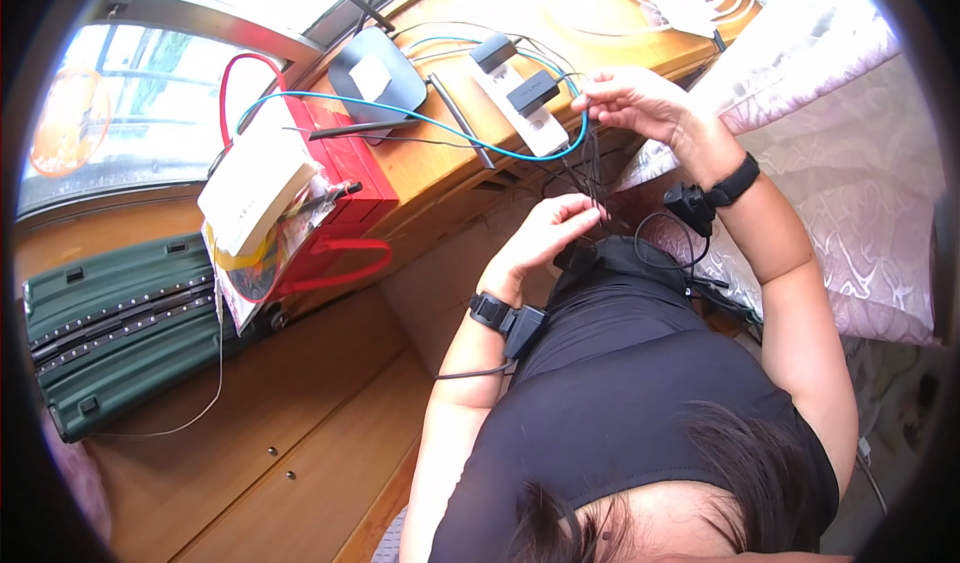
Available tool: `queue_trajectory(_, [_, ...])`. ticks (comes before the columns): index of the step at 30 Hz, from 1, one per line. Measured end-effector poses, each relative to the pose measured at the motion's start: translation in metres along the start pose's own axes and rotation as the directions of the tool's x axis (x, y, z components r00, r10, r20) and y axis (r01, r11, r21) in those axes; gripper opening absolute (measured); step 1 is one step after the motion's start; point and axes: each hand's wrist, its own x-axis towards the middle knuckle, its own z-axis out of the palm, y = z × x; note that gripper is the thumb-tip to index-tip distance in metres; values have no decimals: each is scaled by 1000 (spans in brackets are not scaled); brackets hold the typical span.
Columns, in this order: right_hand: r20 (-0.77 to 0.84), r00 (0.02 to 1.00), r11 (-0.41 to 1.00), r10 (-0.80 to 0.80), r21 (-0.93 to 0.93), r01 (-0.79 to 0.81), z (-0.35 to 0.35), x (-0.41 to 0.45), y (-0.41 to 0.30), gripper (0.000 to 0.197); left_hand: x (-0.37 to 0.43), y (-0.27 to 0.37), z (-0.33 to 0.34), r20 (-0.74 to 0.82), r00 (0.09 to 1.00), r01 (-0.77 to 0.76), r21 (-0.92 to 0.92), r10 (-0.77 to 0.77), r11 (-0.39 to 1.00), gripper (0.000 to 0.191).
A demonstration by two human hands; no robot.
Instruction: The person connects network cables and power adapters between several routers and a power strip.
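Observation:
My right hand (630, 104) is raised by the desk edge, its fingertips closed on the upper part of a bundle of thin black cables (592, 150). Lower and to the left, my left hand (559, 225) pinches the same bundle near its lower end. Beside my right hand, a white power strip (545, 137) lies on the wooden desk with two black power adapters (533, 93) plugged in. A blue network cable (450, 124) loops past the strip to the right fingertips; whether they touch it is unclear. A black router (377, 75) with several antennas stands behind.
A red gift bag (360, 188) and a white box (259, 177) sit at the left by the window. Below them is a green ribbed case (135, 323). White coiled cable (724, 0) lies at the desk's far right. A patterned curtain (847, 188) hangs at the right.

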Motion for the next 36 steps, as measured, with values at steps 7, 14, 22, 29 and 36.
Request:
queue_trajectory(7, [-155,980,904,121,424,-45,-32,19,-18,13,-26,-14,-11,81,994,64,174,-79,983,17])
queue_trajectory(14, [-43,999,801,8,598,19,-21,21,-20,24,-83,-42,-17,-340,940,110,231,-26,967,18])
queue_trajectory(22, [393,904,928,-166,372,9,67,-28,5,59,-81,-24,-16,-524,844,-66,99,109,993,14])
queue_trajectory(29, [385,920,928,-70,-315,202,108,-48,10,59,-72,-13,-3,-514,835,-69,253,195,965,19])
queue_trajectory(36, [467,810,301,-355,-763,572,127,-54,24,18,-69,13,10,-438,826,-69,545,354,836,18])
